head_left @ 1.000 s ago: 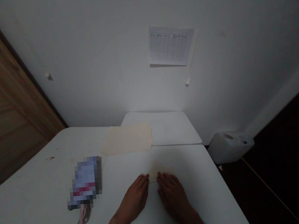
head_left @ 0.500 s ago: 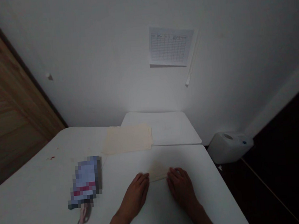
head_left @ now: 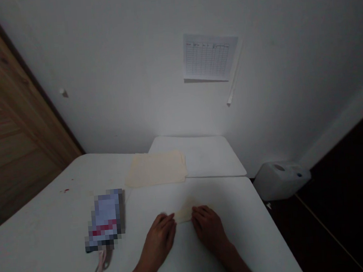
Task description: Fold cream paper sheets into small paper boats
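Observation:
Both of my hands lie flat on a white table [head_left: 50, 230], palms down, fingers stretched forward. My left hand [head_left: 160, 240] and my right hand [head_left: 208, 230] sit side by side, their fingertips resting on the near edge of a small pale cream sheet [head_left: 184, 213] that lies flat on the table. The sheet is faint in the dim light and I cannot make out its far edge well. A stack of larger cream sheets [head_left: 155, 168] lies farther back on the table.
A blurred-out flat object [head_left: 104, 219] lies left of my hands, with a pinkish item [head_left: 101, 261] below it. A second white table [head_left: 198, 155] abuts the wall. A printed chart [head_left: 209, 57] hangs there. A white container [head_left: 281, 178] stands on the dark floor at right; a wooden door [head_left: 8, 137] at left.
My right hand slid out to the right along the sheet's edge, then came back toward the left hand. The left hand shifted slightly left and nearer.

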Tool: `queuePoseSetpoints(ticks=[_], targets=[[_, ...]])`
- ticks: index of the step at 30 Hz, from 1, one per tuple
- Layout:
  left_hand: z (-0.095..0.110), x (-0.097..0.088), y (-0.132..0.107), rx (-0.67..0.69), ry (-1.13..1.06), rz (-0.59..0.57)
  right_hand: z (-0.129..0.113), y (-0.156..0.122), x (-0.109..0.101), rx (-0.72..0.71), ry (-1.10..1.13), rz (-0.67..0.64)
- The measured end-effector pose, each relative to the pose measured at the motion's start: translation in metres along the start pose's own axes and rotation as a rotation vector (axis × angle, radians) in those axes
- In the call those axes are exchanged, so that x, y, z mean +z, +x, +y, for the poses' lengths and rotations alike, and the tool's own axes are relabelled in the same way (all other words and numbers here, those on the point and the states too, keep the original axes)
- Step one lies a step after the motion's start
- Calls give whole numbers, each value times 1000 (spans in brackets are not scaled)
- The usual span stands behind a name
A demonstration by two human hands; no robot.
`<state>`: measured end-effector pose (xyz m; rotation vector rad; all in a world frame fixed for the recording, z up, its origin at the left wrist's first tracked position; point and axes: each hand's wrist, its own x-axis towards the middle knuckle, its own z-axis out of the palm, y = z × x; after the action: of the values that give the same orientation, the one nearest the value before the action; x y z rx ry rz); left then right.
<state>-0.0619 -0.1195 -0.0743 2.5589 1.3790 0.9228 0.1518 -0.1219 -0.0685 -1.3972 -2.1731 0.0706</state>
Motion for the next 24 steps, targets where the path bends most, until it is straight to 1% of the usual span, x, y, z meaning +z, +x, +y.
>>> queuePoseSetpoints(ticks=[3, 7, 10, 14, 16, 20, 24], targets=[[-3, 0, 0, -60, -18, 63, -6, 7, 1, 41, -54, -31], [-5, 6, 4, -136, -38, 160, -12, 19, 5, 112, -137, -70], [-9, 11, 7, -168, -69, 185, -12, 26, 6, 82, -118, -119], [-15, 17, 9, -181, -123, 185, -10, 31, 3, -46, -43, -213], [-18, 19, 10, -191, -138, 173, -9, 32, 3, -84, -37, -243], [-21, 24, 12, -238, -141, 150, -9, 31, 3, -88, -37, -245], [-18, 24, 14, -337, -135, 123, -9, 30, 5, -76, -43, -228]])
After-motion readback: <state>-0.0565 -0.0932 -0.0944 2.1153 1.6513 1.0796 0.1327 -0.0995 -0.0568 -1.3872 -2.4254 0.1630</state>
